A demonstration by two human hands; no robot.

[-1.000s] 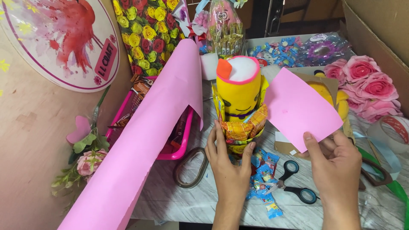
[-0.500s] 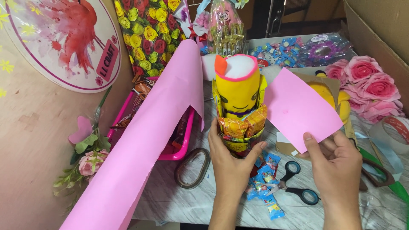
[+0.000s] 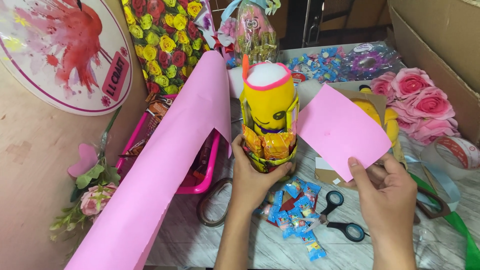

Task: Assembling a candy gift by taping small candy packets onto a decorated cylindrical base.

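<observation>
Head view. The left hand (image 3: 252, 175) is clamped around the base of the yellow doll (image 3: 270, 102), with fingers closed over the ring of snack packets (image 3: 267, 145) at its foot. The doll is held upright, directly above the left hand, just off the table (image 3: 210, 245).

The right hand (image 3: 385, 192) is pinched shut on the lower corner of a pink sheet (image 3: 340, 130); the thumb lies on the front face, the other fingers behind. The sheet stands up and to the left of the right hand, its near edge just beside the doll, and contact cannot be confirmed.

A long pink roll (image 3: 160, 170) lies to the left of the left hand, leaning over a pink basket (image 3: 200, 172). Scissors (image 3: 340, 220) and blue candies (image 3: 295, 215) lie between and below the wrists. A tape roll (image 3: 457, 155) is beyond the right hand.

For a clean wrap, the doll is best kept vertical and the base grip firm, so that the packets are not shed. The sheet should be held taut by its corner and brought against the doll squarely, without creasing.
</observation>
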